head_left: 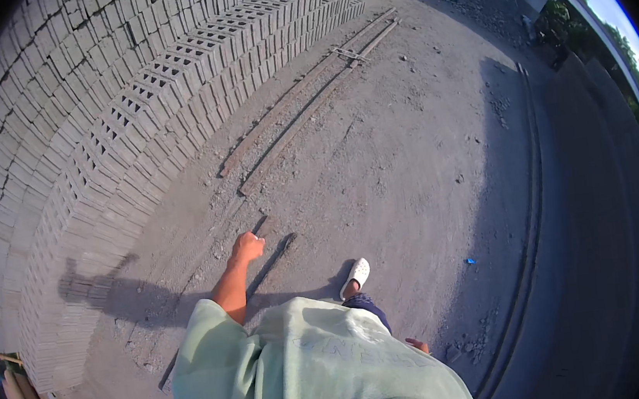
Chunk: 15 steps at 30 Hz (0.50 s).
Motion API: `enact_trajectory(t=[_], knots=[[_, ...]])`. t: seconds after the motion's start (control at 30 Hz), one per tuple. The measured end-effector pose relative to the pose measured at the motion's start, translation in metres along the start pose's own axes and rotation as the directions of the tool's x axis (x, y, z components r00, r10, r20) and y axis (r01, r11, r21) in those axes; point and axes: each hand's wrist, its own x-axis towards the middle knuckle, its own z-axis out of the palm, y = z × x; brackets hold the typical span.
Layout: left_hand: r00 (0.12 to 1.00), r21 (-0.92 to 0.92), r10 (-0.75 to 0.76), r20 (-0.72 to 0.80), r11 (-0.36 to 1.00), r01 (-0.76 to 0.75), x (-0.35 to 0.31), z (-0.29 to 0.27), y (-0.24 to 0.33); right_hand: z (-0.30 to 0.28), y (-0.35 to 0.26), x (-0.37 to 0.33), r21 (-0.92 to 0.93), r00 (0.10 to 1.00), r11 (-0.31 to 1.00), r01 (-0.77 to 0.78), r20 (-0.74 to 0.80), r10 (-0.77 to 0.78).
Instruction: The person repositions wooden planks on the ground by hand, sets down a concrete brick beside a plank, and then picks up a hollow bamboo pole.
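Left hand [247, 247]: was seen curled at the end of a long, straight, dark-brown bar [262, 226]; whether it was clamped there could not be told
Matching dark-brown bar [274, 262]: was seen alongside, over grey gravelly ground [409, 167]
Handling: stiffness, roughness and some weight were judged likely; the ends were judged best gripped
Right hand [418, 344]: was partly hidden by the pale-green cloth shirt [336, 361], apart from the left; its grip could not be told

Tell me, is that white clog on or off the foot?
On: a bare foot shows inside the white clog, near the dark trouser leg.
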Motion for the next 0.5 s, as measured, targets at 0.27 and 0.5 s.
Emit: enact_trajectory(t=[0.27, 0.5], knots=[[0.976, 0.145, -0.212, -0.043, 0.966, 0.216, 0.043, 0.097, -0.006, -0.207, -0.129, 0.285, -0.324, 0.986, 0.938, 0.122, -0.072, -0.153], [0.953, 0.221, -0.293, 0.079, 0.937, 0.27, 0.129, 0.146, -0.01, -0.302, -0.412, 0.433, -0.432, 0.869, 0.803, 0.41, -0.084, -0.488]])
